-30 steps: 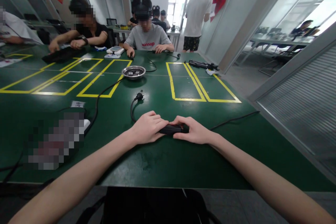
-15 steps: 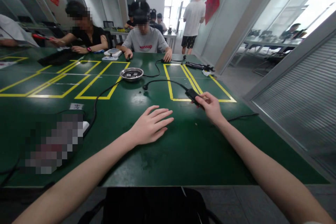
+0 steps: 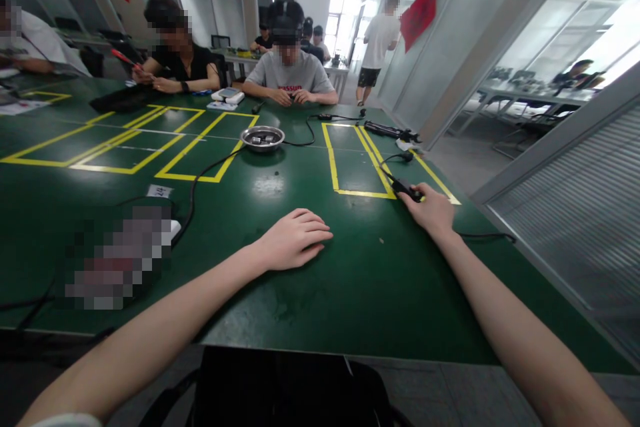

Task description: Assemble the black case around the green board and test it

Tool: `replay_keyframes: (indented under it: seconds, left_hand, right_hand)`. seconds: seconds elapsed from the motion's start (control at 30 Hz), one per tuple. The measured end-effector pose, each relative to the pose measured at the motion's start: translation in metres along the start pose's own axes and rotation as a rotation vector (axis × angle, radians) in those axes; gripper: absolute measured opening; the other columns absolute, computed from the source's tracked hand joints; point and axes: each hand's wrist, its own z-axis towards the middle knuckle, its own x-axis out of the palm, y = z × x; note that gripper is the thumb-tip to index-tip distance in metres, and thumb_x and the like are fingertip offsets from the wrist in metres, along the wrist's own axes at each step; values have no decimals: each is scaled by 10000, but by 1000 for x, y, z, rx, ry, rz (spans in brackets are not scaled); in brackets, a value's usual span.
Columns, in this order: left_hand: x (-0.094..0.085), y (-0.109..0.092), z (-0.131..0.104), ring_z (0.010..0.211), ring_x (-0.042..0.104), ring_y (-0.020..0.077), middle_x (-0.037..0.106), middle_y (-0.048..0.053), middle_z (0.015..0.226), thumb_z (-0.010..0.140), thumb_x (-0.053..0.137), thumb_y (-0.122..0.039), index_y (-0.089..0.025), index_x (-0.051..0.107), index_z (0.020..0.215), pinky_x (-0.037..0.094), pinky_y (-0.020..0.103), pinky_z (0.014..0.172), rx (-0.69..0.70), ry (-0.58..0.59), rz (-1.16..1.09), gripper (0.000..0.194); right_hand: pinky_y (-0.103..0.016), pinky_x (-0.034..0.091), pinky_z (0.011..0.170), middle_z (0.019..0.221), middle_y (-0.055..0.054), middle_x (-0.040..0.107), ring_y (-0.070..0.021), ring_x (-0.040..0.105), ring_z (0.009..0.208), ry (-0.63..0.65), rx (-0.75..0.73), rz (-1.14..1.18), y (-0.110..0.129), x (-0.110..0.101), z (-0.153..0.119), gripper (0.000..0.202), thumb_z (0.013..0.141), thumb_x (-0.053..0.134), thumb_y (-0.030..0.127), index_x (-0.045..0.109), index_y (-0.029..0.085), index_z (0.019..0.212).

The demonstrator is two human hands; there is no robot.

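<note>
My right hand (image 3: pixel 434 210) is closed around a black power adapter (image 3: pixel 403 188), low over the green table (image 3: pixel 350 300). From its far end a thin cable curves up to a black plug (image 3: pixel 407 156) inside the right yellow-taped area. Another length of black cable (image 3: pixel 485 235) trails on the table right of my wrist. My left hand (image 3: pixel 297 238) hovers just above or rests on the tabletop, palm down, fingers extended and loosely together, holding nothing.
A metal bowl (image 3: pixel 263 149) with small metal parts stands mid-table. A folded black tripod-like object (image 3: pixel 390 131) lies at the far right. A blurred-out object (image 3: pixel 125 257) with a cable lies at left. A person in grey (image 3: pixel 287 73) sits opposite; others sit further left.
My right hand has carried the adapter to the right, and its plug end has swung right into the taped area. My left hand's fingers have drawn closer together. The person opposite has brought both hands together.
</note>
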Motion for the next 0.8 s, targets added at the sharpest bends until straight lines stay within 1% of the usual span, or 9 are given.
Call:
replay_keyframes:
  seconds: [0.13,0.3,0.43,0.57,0.7,0.8]
  left_hand:
    - [2,2,-1,1167,660,226,763,75,1217,1022,530,-241,-191,707,1211,462,422,1076,-21,23,-16,264]
    - [7,6,-2,1123,675,232,767,91,1197,1010,541,-231,-173,712,1201,482,414,1043,-8,34,-26,263]
    - [9,7,-2,1109,680,234,772,83,1186,1007,551,-239,-184,712,1205,496,401,1019,-20,54,-24,262]
    - [8,7,-2,1107,680,232,770,79,1186,1004,560,-247,-191,714,1208,501,395,1013,-34,58,-27,262]
    - [8,8,-3,1111,678,232,768,78,1184,1008,561,-254,-198,713,1219,503,397,1012,-42,70,-28,266]
    - [8,8,-3,1105,679,232,768,78,1183,1009,563,-256,-195,712,1220,507,399,1006,-44,77,-29,265]
  right_hand:
    - [-341,431,623,890,-152,753,-310,668,752,62,8,-118,-2,5,3,370,842,694,519,710,215,1051]
    - [-325,443,625,986,-141,763,-308,690,813,43,42,-167,-6,9,4,386,842,672,473,705,212,1124]
    - [-333,467,648,992,-135,762,-307,689,840,47,62,-82,-13,13,8,402,801,684,472,715,196,1092]
    - [-369,509,751,1004,-126,763,-303,688,876,51,57,51,-21,17,13,370,775,668,403,736,179,1062]
    - [-413,522,840,1064,-155,763,-329,687,967,-5,63,151,-28,22,17,388,809,620,409,748,153,1072]
    - [-430,524,871,1054,-165,767,-332,685,992,-41,89,193,-31,26,20,393,853,570,424,750,154,1076]
